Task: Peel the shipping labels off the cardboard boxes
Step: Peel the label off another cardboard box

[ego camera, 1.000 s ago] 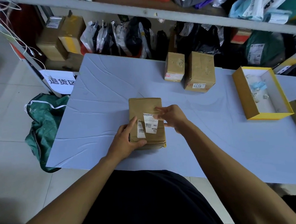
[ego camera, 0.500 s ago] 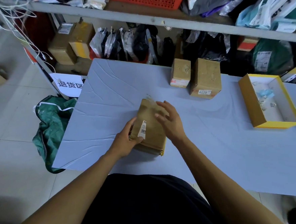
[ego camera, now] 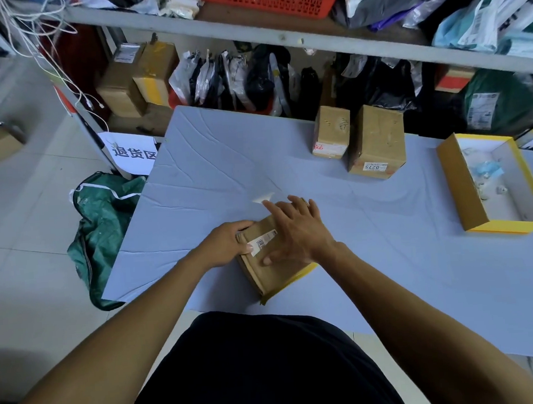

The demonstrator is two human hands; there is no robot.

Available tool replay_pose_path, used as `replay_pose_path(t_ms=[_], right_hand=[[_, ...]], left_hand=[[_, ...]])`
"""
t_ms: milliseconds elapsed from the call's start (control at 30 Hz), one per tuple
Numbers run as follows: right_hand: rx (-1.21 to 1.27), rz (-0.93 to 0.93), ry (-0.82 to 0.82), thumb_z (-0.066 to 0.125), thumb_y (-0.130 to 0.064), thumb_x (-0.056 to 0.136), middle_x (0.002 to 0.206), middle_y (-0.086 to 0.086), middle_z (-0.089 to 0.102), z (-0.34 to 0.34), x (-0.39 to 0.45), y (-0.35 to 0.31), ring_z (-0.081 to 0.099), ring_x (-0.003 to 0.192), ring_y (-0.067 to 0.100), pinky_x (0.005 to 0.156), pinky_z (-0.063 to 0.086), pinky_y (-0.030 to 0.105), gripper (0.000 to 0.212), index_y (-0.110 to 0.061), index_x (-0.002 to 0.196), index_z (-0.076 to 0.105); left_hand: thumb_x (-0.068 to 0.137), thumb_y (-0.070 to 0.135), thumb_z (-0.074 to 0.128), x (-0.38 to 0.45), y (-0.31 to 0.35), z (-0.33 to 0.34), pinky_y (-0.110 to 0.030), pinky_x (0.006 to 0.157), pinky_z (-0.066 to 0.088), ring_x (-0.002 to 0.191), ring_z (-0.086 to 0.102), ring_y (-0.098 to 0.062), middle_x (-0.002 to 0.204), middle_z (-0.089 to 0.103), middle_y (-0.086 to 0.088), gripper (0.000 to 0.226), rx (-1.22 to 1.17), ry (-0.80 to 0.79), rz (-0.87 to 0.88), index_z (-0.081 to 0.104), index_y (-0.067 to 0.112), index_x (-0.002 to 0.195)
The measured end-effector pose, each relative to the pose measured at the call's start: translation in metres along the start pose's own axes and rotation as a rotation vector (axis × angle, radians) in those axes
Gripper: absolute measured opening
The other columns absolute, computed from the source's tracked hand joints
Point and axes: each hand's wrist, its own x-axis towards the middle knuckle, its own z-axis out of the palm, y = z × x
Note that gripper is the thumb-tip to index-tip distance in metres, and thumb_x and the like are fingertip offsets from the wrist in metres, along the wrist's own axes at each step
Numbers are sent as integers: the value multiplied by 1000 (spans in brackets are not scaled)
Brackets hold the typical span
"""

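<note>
Since the earlier frame, the large label is gone from the box (ego camera: 272, 264), now turned askew on the table (ego camera: 389, 256). Left hand (ego camera: 227, 244) grips its edge; right hand (ego camera: 295, 231) lies spread on top. One barcode sticker (ego camera: 263, 241) remains, and two boxes (ego camera: 376, 142) behind are still labelled.

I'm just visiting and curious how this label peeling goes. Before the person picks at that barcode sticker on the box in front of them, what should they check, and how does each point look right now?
1. Box held steady: ok. The left hand grips the left edge of the cardboard box and the right hand lies flat on top.
2. Barcode label within reach: ok, it shows between the two hands.
3. A lifted corner to grab: cannot tell, too small to see.
4. Fingers free to pinch: not ok, both hands are busy holding the box.
5. Box fully on the table: ok, though near the front edge.
6. Other boxes waiting: ok, the box marked 0275 keeps its label.
</note>
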Motion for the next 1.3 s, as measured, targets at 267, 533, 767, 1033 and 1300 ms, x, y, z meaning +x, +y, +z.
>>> replay_pose_path(t_ms=[267, 533, 767, 1033, 1300], right_hand=[[-74, 362, 196, 41, -74, 85, 120, 9, 59, 3, 6, -5, 47, 114, 35, 100, 32, 48, 93, -15, 151, 14], [323, 297, 46, 66, -72, 69, 114, 12, 56, 4, -15, 5, 55, 102, 32, 84, 48, 42, 108, -34, 150, 5], [306, 406, 79, 61, -76, 70, 117, 4, 62, 13, -20, 0, 62, 99, 29, 78, 50, 38, 108, -32, 150, 3], [290, 404, 112, 59, -79, 68, 115, 3, 65, 13, -21, 1, 64, 96, 29, 75, 48, 37, 106, -33, 149, 8], [281, 400, 119, 60, -79, 68, 115, 3, 64, 11, -21, 0, 63, 99, 29, 73, 45, 36, 106, -33, 149, 9]], left_hand=[[88, 26, 68, -10, -7, 36, -32, 84, 53, 99, 62, -18, 130, 61, -2, 51, -106, 289, -137, 49, 22, 135], [97, 9, 40, -5, 14, 27, -28, 97, 43, 120, 53, -21, 133, 56, -2, 50, 134, 391, 110, 47, 32, 141], [91, 2, 38, 14, 19, 21, -31, 100, 46, 120, 51, -21, 129, 50, -6, 63, 163, 257, 55, 45, 40, 141], [86, -3, 42, 13, 11, 19, -19, 94, 41, 117, 51, -14, 129, 51, 0, 60, 96, 252, 88, 55, 33, 132], [90, 0, 47, 21, 9, 15, -13, 86, 41, 112, 52, -12, 123, 49, 3, 49, 42, 220, 70, 60, 32, 124]])
